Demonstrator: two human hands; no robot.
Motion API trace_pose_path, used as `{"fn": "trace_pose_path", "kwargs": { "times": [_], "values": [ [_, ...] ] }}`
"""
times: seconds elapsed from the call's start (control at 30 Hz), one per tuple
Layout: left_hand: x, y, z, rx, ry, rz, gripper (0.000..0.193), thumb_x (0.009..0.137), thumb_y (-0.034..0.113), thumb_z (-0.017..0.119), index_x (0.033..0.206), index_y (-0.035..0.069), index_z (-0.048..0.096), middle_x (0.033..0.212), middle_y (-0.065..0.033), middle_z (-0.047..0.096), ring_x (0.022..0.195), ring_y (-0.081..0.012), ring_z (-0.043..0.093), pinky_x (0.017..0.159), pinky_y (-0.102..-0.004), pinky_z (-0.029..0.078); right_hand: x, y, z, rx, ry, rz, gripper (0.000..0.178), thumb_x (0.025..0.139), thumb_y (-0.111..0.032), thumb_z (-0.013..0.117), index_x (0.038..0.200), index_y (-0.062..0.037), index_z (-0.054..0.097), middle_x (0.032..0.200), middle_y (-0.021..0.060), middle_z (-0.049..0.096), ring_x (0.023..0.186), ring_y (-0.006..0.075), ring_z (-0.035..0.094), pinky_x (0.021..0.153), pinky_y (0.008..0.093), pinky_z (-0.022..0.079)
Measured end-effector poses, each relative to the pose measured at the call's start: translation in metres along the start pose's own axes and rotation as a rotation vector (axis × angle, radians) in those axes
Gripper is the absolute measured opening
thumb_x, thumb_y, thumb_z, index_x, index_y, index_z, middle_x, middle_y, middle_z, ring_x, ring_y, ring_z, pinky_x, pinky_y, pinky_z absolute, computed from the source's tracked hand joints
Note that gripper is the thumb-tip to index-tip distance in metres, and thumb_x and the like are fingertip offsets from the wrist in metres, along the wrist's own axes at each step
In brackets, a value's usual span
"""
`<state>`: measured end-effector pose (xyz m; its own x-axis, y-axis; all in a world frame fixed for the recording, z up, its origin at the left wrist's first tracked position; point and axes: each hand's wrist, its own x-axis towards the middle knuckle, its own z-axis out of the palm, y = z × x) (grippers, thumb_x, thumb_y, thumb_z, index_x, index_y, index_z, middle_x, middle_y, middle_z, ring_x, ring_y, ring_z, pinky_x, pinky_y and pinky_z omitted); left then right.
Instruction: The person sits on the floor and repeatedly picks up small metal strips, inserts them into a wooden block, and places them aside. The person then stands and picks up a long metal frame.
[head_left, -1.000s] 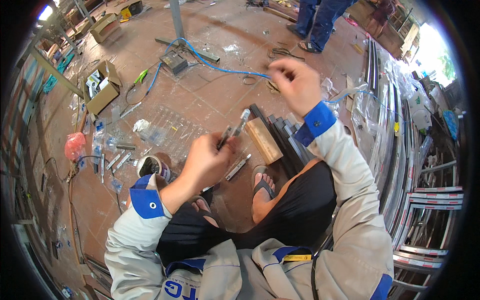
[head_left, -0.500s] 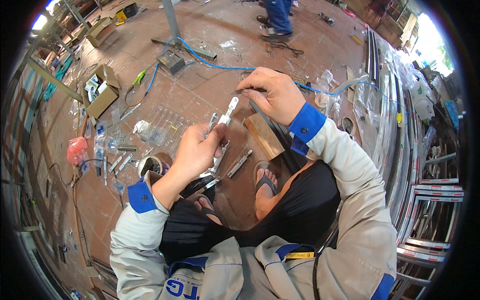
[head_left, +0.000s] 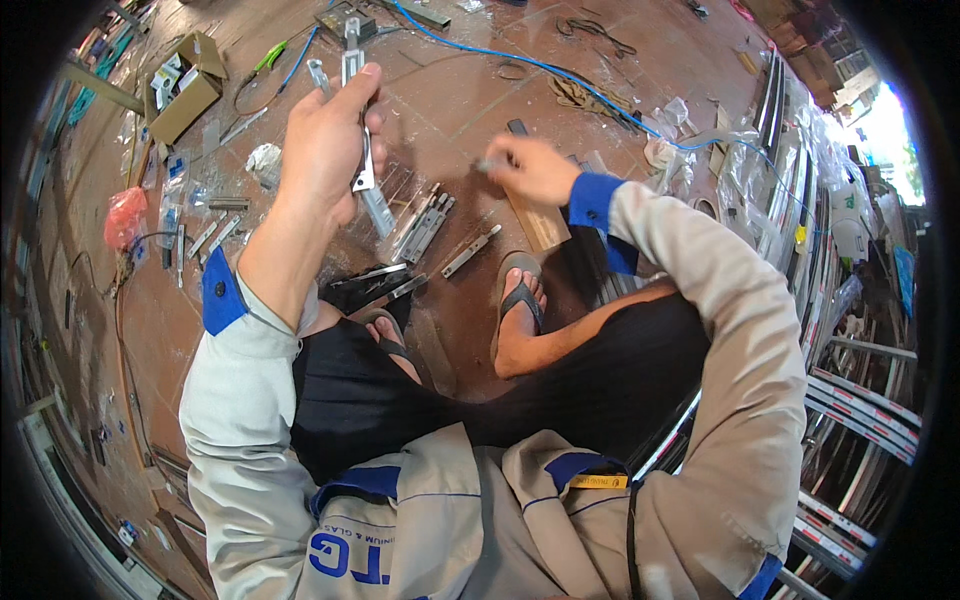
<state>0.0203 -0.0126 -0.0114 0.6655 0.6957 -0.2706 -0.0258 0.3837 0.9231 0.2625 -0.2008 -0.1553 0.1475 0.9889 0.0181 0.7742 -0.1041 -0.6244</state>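
Pictured low over a reddish tiled floor (head_left: 440, 110), in a pale jacket (head_left: 730, 270) with blue cuffs (head_left: 596, 200), black trousers (head_left: 520, 400) and sandals (head_left: 522, 293). Gripping silver metal fittings (head_left: 352, 62) in the left hand (head_left: 330, 140), with fingers wrapped around the middle, slotted ends jutting up past the thumb and a pale end showing below the palm. Pinching a small grey piece (head_left: 485, 163), too blurred to identify, between the closed fingers of the right hand (head_left: 537, 172), just above a wood block (head_left: 540, 225) in view. Held well apart, left raised higher than right. Set above a cluster of metal strips (head_left: 425, 228) on the floor, with a single bar (head_left: 470, 250) lying near the right foot. Backed by a blue cable (head_left: 480, 47) curving across the tiles, with a green-handled tool (head_left: 268, 57) at upper left near an open cardboard box (head_left: 187, 95). Flanked at left by a red bag (head_left: 126, 218), and at right by clear plastic sheeting (head_left: 740, 170) and stacked metal frames (head_left: 865, 410).
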Motion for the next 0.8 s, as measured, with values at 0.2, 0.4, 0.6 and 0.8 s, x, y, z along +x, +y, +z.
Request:
{"fn": "trace_pose_path", "kwargs": {
  "times": [0.2, 0.4, 0.6, 0.8],
  "values": [
    [-0.004, 0.008, 0.006, -0.079, 0.059, -0.036, 0.018, 0.109, 0.026, 0.068, 0.113, 0.009, 0.064, 0.08, -0.0006, 0.064, 0.058, -0.0149, 0.062, 0.053, -0.0335, 0.054, -0.031, 0.086, 0.146, -0.413, -0.549, 0.077, 0.026, 0.093, -0.015, 0.07, 0.117, -0.004, 0.071, 0.118, 0.0238, 0.071, 0.109, 0.0447, 0.073, 0.098, 0.0538, 0.058],
    [0.002, 0.003, -0.007, -0.075, -0.004, 0.046, 0.021, 0.107, 0.027, 0.072, 0.112, 0.007, 0.066, 0.078, 0.0002, 0.062, 0.063, -0.0152, 0.062, 0.058, -0.0361, 0.054, -0.024, 0.094, 0.183, -0.513, -0.528, 0.139, 0.02, 0.097, -0.013, 0.062, 0.111, -0.0042, 0.073, 0.128, 0.023, 0.064, 0.107, 0.0437, 0.075, 0.091, 0.0543, 0.06],
    [0.007, 0.004, -0.026, 0.14, -0.087, 0.012, 0.024, 0.096, 0.028, 0.082, 0.097, 0.007, 0.07, 0.068, 0.003, 0.056, 0.057, -0.0107, 0.053, 0.053, -0.0325, 0.043, -0.026, 0.089, 0.171, -0.525, -0.608, 0.091, 0.024, 0.098, -0.013, 0.061, 0.116, -0.0075, 0.074, 0.12, 0.0211, 0.074, 0.105, 0.0426, 0.076, 0.091, 0.0555, 0.059],
    [0.012, 0.002, -0.026, 0.619, -0.121, 0.136, 0.032, 0.092, 0.033, 0.087, 0.093, 0.005, 0.073, 0.069, 0.0005, 0.064, 0.061, -0.0111, 0.058, 0.056, -0.0323, 0.046, -0.008, 0.034, 0.106, -0.315, -0.515, 0.182, 0.018, 0.075, -0.018, 0.088, 0.09, -0.0084, 0.083, 0.088, 0.0161, 0.08, 0.094, 0.0358, 0.079, 0.085, 0.0487, 0.061]
  ]
}}
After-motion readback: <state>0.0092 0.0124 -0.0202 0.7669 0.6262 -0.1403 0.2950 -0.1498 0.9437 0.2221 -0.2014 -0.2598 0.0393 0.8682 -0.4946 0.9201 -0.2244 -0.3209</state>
